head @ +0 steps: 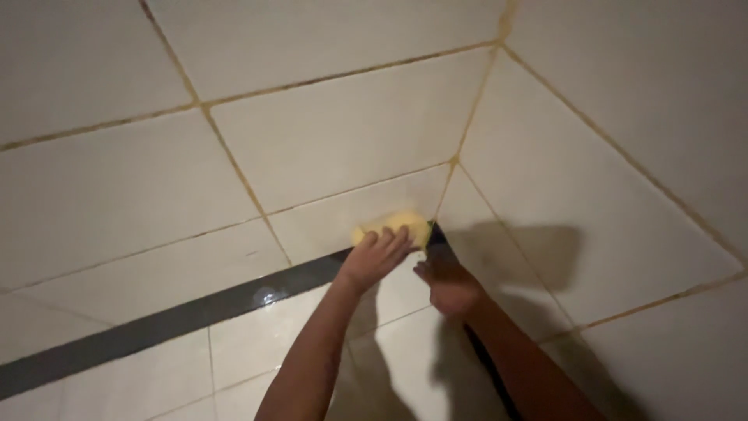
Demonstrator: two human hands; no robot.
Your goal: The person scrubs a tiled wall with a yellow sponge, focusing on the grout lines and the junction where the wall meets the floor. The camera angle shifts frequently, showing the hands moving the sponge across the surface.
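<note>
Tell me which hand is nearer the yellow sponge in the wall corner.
Left. The left hand presses its fingers onto the yellow sponge against the tiled wall. The right hand sits lower and to the right, apart from the sponge, near the corner.

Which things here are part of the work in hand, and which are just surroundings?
In the work:
- yellow sponge, pressed to the wall near the corner
- left hand, on the sponge
- right hand, braced on the tiles by the corner
- white wall tiles with stained grout

Just there:
- dark tile band
- hand shadow on the side wall
</note>
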